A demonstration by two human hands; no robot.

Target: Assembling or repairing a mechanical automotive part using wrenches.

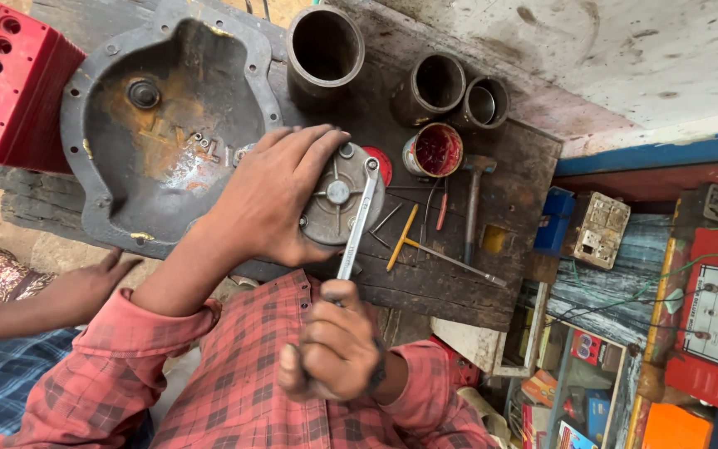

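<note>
We are at a dark, worn wooden worktop (pixel 459 274) that fills the middle of the frame, with a big rusty cast housing (pixel 159 125) lying open at upper left and three short pipe sleeves (pixel 324 50) standing along the top edge. At the centre sits the round grey cover (pixel 338 199) we are working on; our left hand (pixel 272 195) lies over its left side, fingers (pixel 309 145) spread and pressing down to steady it. Our right hand (pixel 334 345), low in the frame, has its fingers curled tight around the handle of a spanner (pixel 357 220), whose head sits on a bolt at the cover's upper right rim. We judge the step to be turning that bolt; the next move calls for a firm swing while the cover is kept from rotating. To the right lie a hammer (pixel 474 195) and a small red tin (pixel 432 151).
</note>
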